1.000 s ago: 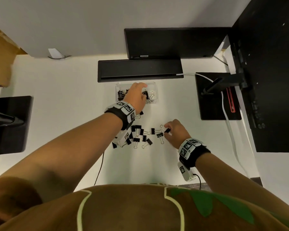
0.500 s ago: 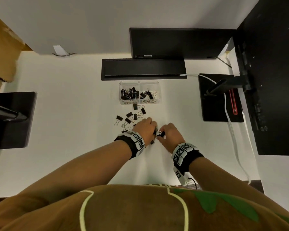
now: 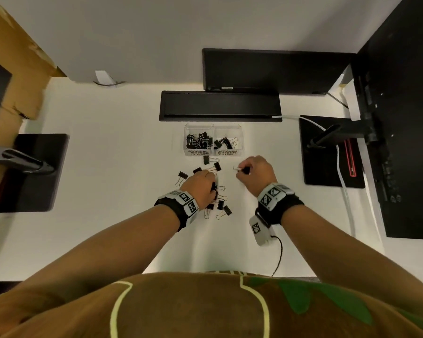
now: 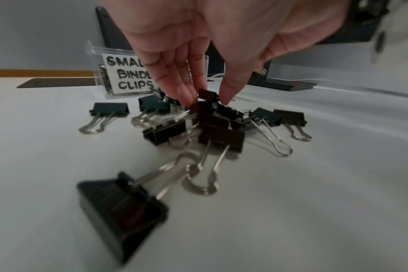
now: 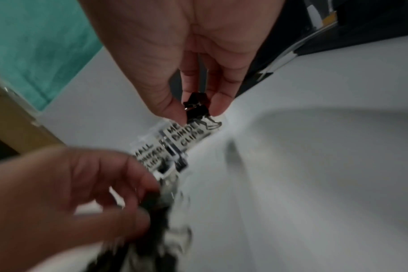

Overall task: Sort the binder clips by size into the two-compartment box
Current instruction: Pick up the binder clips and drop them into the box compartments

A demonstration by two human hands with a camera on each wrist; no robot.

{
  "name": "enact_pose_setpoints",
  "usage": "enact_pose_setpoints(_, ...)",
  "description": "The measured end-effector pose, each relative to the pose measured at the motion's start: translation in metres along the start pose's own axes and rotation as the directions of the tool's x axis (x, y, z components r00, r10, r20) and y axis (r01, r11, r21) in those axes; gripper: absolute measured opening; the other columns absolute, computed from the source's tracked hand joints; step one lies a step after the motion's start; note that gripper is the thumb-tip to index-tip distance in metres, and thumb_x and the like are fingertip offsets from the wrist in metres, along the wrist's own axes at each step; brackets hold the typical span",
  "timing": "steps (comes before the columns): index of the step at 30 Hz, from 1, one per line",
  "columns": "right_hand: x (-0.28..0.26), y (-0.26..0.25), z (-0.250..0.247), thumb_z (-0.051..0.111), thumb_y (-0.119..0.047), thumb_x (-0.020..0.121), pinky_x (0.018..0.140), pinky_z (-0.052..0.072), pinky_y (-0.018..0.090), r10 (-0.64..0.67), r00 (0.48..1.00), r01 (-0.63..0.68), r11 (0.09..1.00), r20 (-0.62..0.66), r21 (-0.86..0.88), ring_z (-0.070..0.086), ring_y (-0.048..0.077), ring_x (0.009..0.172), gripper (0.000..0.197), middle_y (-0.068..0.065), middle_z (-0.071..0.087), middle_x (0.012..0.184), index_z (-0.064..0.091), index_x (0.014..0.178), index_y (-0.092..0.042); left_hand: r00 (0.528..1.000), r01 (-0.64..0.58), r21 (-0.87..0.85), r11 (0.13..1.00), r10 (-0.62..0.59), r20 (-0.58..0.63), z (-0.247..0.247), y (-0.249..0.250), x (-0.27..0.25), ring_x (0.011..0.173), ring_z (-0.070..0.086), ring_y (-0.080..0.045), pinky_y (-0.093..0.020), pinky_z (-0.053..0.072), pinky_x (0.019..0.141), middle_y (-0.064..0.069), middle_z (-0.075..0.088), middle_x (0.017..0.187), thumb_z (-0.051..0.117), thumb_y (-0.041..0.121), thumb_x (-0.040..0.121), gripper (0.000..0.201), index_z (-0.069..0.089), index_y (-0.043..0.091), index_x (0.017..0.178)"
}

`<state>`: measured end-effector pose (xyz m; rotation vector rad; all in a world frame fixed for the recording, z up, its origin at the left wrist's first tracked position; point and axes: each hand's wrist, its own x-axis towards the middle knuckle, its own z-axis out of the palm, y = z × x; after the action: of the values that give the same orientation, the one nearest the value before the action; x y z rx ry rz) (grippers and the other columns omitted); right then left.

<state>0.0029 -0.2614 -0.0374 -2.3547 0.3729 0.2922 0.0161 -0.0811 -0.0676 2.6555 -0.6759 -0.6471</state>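
**Both hands loaded, right one heading for the box**

Half a second ago the two hands met over the pile near the person; now the right hand (image 3: 254, 173) has lifted away toward the two-compartment box (image 3: 239, 132), pinching a binder clip (image 5: 196, 107) between thumb and fingertips; judging by its path, that clip is bound for the right compartment, labelled for medium clips.

The left hand (image 3: 200, 189) has stayed low over the loose clips (image 3: 221, 208) on the worktop (image 3: 122, 191); the wrist view shows its fingers (image 4: 186, 92) pointing down and narrowed around a small black clip (image 4: 206, 94) at the top of the heap, thumb on one side, fingertips on the other; whether the clip has left the surface I cannot tell.

The box stands just beyond the pile; its left compartment, labelled small, holds many clips, the right only a few; about a dozen clips lie scattered on the worktop between box and person, so the sort looks well under way but unfinished.
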Motion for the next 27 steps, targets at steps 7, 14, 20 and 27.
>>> enact_pose_setpoints(7,0.061,-0.054,-0.015,0.063,-0.013,0.085,0.084,0.049,0.024,-0.12,0.991,0.116,0.991,-0.06,-0.068,0.059,0.021,0.098,0.018,0.009,0.053,0.116,0.065,0.103,-0.009,1.0,0.013,0.011,1.0,-0.013,0.021,0.006,-0.007,-0.006,0.117,0.046,-0.029,-0.039,0.045,0.095,-0.012,0.05,0.125,0.05,0.016,0.09,0.034,0.051,0.008,0.124)
enact_pose_setpoints(14,0.062,-0.057,0.001,0.052,-0.013,0.09,0.083,0.042,0.029,-0.282,0.959,0.283,0.941,0.035,-0.186,0.048,0.015,0.096,0.016,0.0,0.052,0.098,0.067,0.091,-0.018,0.999,0.01,0.078,0.997,-0.013,0.039,0.009,-0.01,-0.007,0.117,0.045,-0.03,-0.041,0.045,0.096,-0.013,0.048,0.125,0.052,0.015,0.089,0.034,0.052,0.006,0.123)
enact_pose_setpoints(20,0.048,-0.052,0.032,0.044,-0.002,0.092,0.104,0.039,0.032,-0.202,0.89,0.362,0.857,0.408,-0.367,0.048,0.027,0.124,0.036,0.011,0.049,0.136,0.058,0.125,-0.009,0.996,0.074,0.027,0.997,-0.075,0.051,0.007,-0.007,-0.003,0.119,0.042,-0.03,-0.042,0.042,0.099,-0.014,0.047,0.126,0.055,0.016,0.088,0.036,0.051,0.003,0.121)
enact_pose_setpoints(27,0.04,-0.015,0.049,0.047,0.003,0.089,0.091,0.048,0.037,-0.205,0.916,0.35,0.828,0.346,-0.437,0.051,0.029,0.112,0.03,0.014,0.049,0.121,0.06,0.116,0.001,0.997,0.069,-0.028,0.997,-0.068,0.034,0.004,-0.005,-0.005,0.116,0.043,-0.029,-0.037,0.041,0.098,-0.014,0.049,0.124,0.053,0.011,0.089,0.029,0.049,0.004,0.116)
